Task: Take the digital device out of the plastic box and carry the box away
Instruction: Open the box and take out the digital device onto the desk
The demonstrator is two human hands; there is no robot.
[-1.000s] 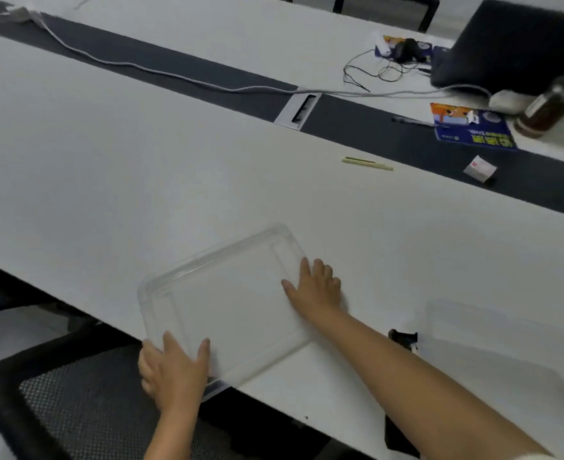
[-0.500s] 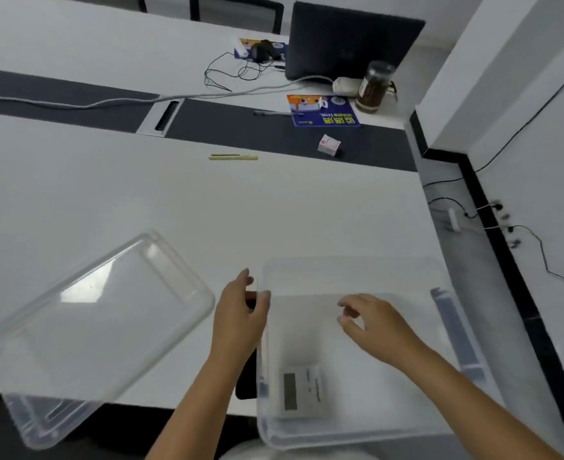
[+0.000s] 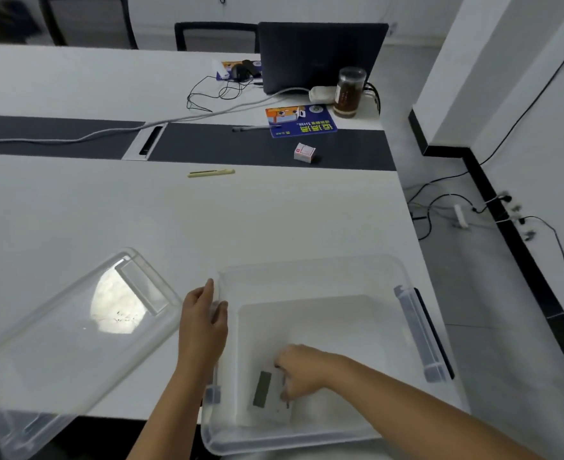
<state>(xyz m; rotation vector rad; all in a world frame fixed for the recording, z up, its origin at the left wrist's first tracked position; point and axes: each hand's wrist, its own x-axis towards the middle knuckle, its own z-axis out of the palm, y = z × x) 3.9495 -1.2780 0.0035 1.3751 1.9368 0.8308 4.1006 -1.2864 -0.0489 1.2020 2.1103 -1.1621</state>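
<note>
A clear plastic box [image 3: 310, 270] stands open on the near right corner of the white table. Inside it, near the front, lies a small white digital device [image 3: 269, 398] with a grey screen. My right hand [image 3: 298, 370] is down inside the box with its fingers closed around the device's right edge. My left hand [image 3: 202, 322] rests against the outside of the box's left wall, thumb on the rim. The box's clear lid [image 3: 68, 336] lies upside down to the left, overhanging the table's front edge.
Farther back lie a yellow pen [image 3: 210, 173], a small white carton [image 3: 304, 152], a blue booklet [image 3: 300, 121], a brown jar [image 3: 348, 91] and a dark laptop [image 3: 320, 56] with cables. The table's right edge drops to the floor, where a power strip [image 3: 460, 215] lies.
The view swung right from the lid to the open box. My right hand dropped into the box and closed on the device. My left hand moved to the box's left wall.
</note>
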